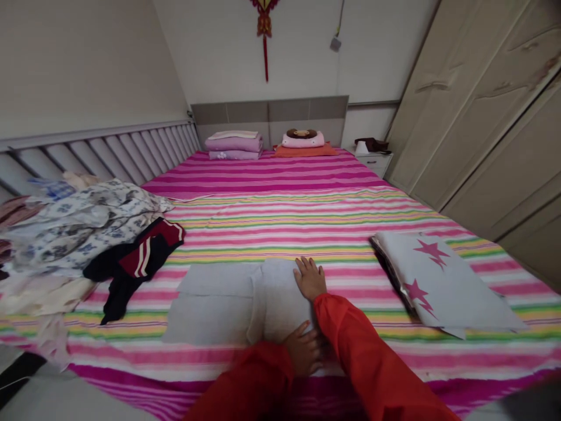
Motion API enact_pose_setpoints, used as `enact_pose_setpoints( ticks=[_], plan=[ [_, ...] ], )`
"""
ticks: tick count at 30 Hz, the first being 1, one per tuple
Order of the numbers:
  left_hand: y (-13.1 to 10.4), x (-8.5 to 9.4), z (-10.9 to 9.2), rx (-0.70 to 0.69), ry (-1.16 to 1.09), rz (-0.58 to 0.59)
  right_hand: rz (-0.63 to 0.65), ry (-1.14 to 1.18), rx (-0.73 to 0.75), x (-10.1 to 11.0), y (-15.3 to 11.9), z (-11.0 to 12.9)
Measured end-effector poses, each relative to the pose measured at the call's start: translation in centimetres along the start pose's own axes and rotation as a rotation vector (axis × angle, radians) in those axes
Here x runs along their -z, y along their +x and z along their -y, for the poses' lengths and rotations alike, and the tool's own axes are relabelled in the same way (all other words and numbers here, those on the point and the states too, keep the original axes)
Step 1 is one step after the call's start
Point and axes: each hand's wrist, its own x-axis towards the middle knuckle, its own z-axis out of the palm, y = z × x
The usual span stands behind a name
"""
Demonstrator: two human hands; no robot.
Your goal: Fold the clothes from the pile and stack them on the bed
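A light grey garment [219, 318] lies flat on the striped bed in front of me, its right part folded over so that a raised edge runs down its middle. My right hand [311, 279] rests palm down on the far right edge of the folded part, fingers spread. Nearer to me, my left hand [304, 351] lies on the garment's near right corner with its fingers apart. Red sleeves cover both forearms, and the left one hides part of the garment's near edge. Neither hand grips anything.
Folded grey clothing with pink stars [432, 275] lies to the right. At left are a navy and maroon garment [142, 257] and a heap of patterned clothes [83, 222]. Folded bedding [234, 143] sits by the headboard [245, 111]. A wardrobe [477, 123] stands along the right.
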Motion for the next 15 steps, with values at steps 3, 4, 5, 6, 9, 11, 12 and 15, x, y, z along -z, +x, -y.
enact_pose_setpoints(
  ticks=[3, 4, 5, 6, 9, 11, 12, 15],
  plan=[
    [-0.4, 0.6, -0.8, 0.006, -0.110, 0.048, -0.028, 0.050, -0.022, -0.3, 0.7, -0.4],
    [-0.7, 0.9, -1.2, 0.007, -0.147, 0.068, -0.029, 0.061, -0.026, -0.3, 0.9, -0.6],
    [-1.0, 1.1, -1.6, 0.016, -0.184, 0.089, -0.027, 0.069, -0.029, -0.3, 1.1, -0.8],
    [-1.3, 1.4, -2.1, 0.033, -0.220, 0.107, -0.025, 0.080, -0.031, -0.1, 1.3, -1.0],
    [-2.2, 2.1, -3.1, 0.083, -0.346, 0.147, -0.024, 0.109, -0.040, 0.5, 1.2, -1.7],
    [-2.5, 2.9, -3.0, 0.142, -0.412, 0.116, -0.042, 0.119, -0.045, 0.6, -0.1, -1.9],
    [-2.5, 3.5, -2.7, 0.198, -0.424, 0.055, -0.074, 0.119, -0.039, 0.3, -1.2, -1.9],
    [-1.5, 5.8, -0.7, 0.428, -0.388, -0.253, -0.252, 0.078, 0.028, -2.0, -5.5, -1.9]
  ],
)
